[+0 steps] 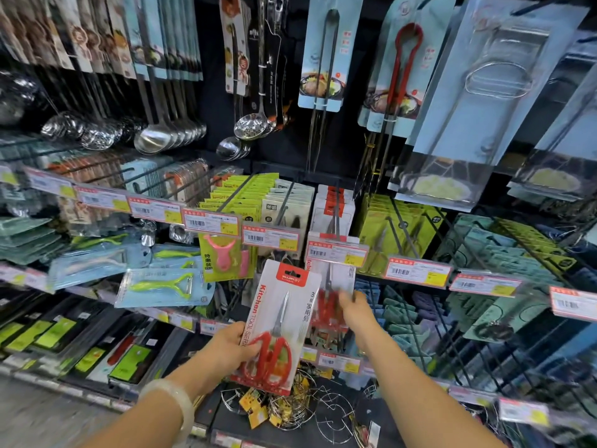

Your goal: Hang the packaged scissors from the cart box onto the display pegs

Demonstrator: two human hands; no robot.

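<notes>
Left hand (230,345): fingers curled round the scissors pack (277,324), held upright
Right hand (353,310): blurred; touching the hung pack (332,286); grip unclear

Bright, motion-blurred, edges fisheye-warped

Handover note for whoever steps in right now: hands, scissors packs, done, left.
Left hand: grips a packaged scissors by its lower edge, card upright, not yet on a peg.
Right hand: reaching to the scissors packs already hanging under the price tag; blurred, grip unclear.
Done: some packs hang on that peg.
Left: hang the held pack on the same peg. Cart box is out of view, so the remaining stock is unknown.
</notes>
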